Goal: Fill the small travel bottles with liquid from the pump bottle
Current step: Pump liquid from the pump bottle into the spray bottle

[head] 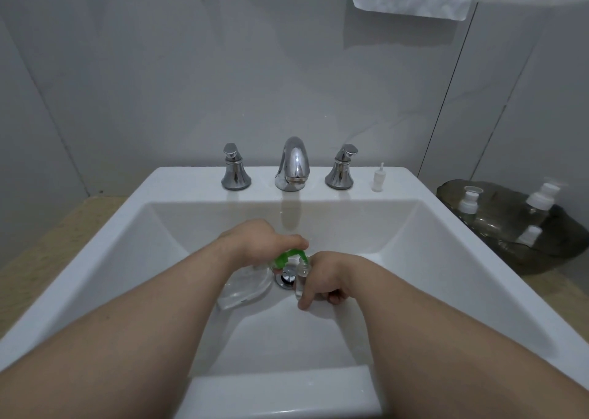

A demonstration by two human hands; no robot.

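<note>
Head view, over white sink point(420, 227): left hand point(255, 243) clamped over green pump head point(288, 257) of clear pump bottle point(245, 286), which lies tilted low in basin beside drain point(288, 279). Right hand point(325, 278) grasps small travel bottle point(302, 273), mouth just beside pump spout. Three capped travel bottles point(468, 203) on dark tray point(567, 243) right of sink; white bottle top point(378, 179) upright on ledge near faucet point(294, 163).

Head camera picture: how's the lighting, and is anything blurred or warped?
Head view: dim, flat light; bright glare on the faucet; wide-angle stretch splays the sink rim outward; the capped travel bottle at far right smears near the frame edge.
</note>
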